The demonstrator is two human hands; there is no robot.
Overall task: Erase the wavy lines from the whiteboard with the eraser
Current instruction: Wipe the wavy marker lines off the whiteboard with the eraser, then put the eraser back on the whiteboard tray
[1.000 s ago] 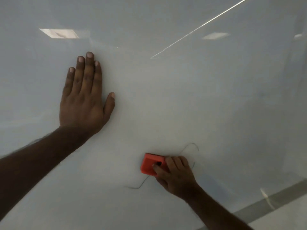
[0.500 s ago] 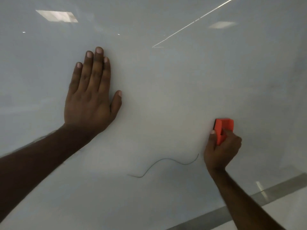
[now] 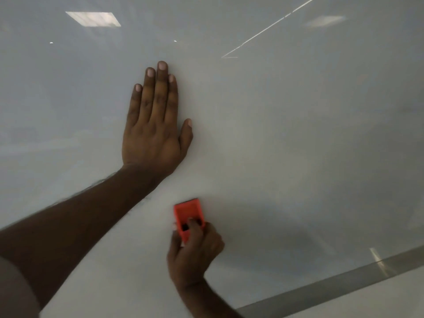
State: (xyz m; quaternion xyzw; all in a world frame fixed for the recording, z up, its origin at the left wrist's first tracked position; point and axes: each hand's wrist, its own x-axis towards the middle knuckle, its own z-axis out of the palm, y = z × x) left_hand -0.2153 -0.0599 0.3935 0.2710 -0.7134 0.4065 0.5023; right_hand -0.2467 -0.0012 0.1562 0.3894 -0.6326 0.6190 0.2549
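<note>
The glossy whiteboard [image 3: 286, 145] fills nearly the whole view. My left hand [image 3: 154, 129] lies flat on it with fingers pointing up and the thumb spread, holding nothing. My right hand [image 3: 193, 253] grips an orange-red eraser [image 3: 188, 214] and presses it against the board below and right of my left wrist. A short faint trace of a dark line [image 3: 146, 199] shows along the edge of my left forearm. I see no other wavy line on the board.
The board's grey metal bottom frame [image 3: 332, 285] runs diagonally across the lower right corner. Reflections of ceiling lights [image 3: 93, 18] and a bright streak [image 3: 270, 26] show on the upper board.
My right hand swept the eraser from the right side down and left across the wavy line. That line, visible half a second ago, is gone. The view shifted so my left hand sits further right.
</note>
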